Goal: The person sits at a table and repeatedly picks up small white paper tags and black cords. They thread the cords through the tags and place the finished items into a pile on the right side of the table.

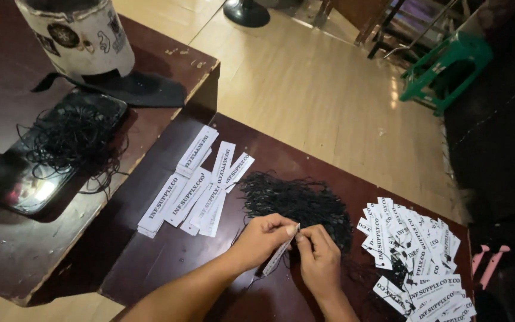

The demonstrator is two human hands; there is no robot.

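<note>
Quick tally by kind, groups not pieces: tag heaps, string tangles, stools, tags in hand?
White tag heaps: 2, loose strips and strung pile
Black string tangles: 2, on low table and on tray
Green stool: 1
Tag in hand, left hand and right hand both on it: 1
Total: 6

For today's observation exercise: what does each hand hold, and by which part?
The left hand pinches a narrow white paper tag at its upper end. The right hand meets it there; what it holds is too small to tell.
</note>
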